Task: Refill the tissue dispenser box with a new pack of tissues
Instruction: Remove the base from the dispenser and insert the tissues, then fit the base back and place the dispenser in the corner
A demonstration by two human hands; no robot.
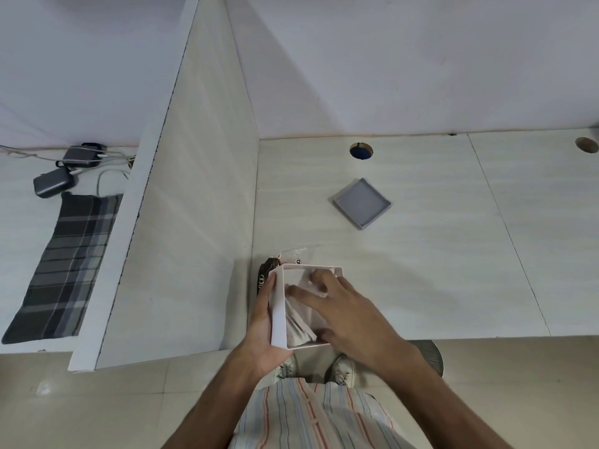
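Note:
A white square tissue box [278, 315] with its top off stands at the desk's front edge. My left hand [264, 332] grips its left wall from outside. White tissues [299, 325] lie inside the box. My right hand [346, 314] rests on top of them with fingers spread, reaching into the opening. Just behind the box lies a torn clear and dark plastic wrapper [278, 262]. The grey square lid [362, 203] lies upside down further back on the desk, apart from the box.
A white partition [181, 205] rises left of the box. Beyond it lie a plaid cloth [69, 267], dark chargers [53, 183] and cables. The desk [453, 254] has cable holes [360, 151] at the back. My shoes [343, 371] show below the desk edge.

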